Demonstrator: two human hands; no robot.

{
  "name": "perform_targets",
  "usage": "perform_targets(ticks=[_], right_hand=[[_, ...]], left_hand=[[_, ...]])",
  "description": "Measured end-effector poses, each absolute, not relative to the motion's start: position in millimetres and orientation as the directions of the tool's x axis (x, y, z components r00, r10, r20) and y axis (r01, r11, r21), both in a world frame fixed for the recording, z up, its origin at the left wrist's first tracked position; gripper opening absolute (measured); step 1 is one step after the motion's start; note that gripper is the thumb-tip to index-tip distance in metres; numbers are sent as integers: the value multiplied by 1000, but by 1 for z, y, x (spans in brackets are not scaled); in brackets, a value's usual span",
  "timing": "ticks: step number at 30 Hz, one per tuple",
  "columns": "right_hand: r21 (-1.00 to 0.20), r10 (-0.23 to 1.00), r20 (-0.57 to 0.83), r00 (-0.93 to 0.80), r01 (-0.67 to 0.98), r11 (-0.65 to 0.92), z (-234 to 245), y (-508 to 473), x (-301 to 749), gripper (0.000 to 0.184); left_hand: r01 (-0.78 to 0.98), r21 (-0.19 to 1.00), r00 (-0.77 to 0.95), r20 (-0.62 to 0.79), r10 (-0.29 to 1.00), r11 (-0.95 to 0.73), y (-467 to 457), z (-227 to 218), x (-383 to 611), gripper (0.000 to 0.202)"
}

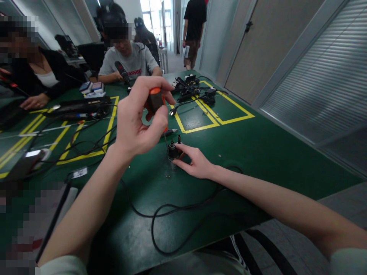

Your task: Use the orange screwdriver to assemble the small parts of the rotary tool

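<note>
At the left rear, we see small boxes [92,88] on the green table [266,152]. Next, our left hand [137,118] grasps a screwdriver [155,101] by its orange-and-black handle, shaft pointing down. The small black part [172,152] stands upright on the table, beside the shaft; we cannot tell whether the tip touches it. Our right hand [196,162] pinches the part from the right. Farther right and behind lies yellow tape [237,120].

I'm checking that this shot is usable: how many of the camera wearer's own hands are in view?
2. The left hand grips an orange-and-black screwdriver; the right hand, lower and further right, holds a small black part on the green table. Neither hand is hidden.
</note>
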State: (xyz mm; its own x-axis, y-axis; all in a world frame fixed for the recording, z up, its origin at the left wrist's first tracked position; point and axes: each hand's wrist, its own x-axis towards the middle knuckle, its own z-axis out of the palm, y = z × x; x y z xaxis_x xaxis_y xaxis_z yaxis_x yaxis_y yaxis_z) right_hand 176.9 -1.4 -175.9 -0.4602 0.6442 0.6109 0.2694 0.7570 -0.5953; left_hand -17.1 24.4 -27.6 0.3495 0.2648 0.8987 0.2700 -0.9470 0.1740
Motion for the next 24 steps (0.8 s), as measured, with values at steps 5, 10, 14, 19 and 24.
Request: perform_targets(ticks=[5, 10, 14, 19, 24], right_hand=[[-610, 652, 611, -448, 258, 749, -176, -1, 176, 44], [-624, 645, 612, -457, 222, 749, -176, 0, 176, 44], [-621, 644, 606, -468, 228, 750, -177, 1, 177, 43], [-589, 626, 623, -468, 246, 770, -184, 4, 178, 43], [-583, 624, 621, -475, 252, 772, -184, 4, 178, 45]], left_hand=[[334, 183, 352, 886, 303, -925, 26, -27, -16, 25], [365, 66, 319, 928, 191, -929, 29, -25, -16, 26], [408, 90, 298, 927, 226, -909, 26, -26, -14, 22], [312, 182, 337, 897, 288, -932, 29, -30, -16, 33], [346, 245, 339, 868, 364, -906, 28, -29, -14, 33]])
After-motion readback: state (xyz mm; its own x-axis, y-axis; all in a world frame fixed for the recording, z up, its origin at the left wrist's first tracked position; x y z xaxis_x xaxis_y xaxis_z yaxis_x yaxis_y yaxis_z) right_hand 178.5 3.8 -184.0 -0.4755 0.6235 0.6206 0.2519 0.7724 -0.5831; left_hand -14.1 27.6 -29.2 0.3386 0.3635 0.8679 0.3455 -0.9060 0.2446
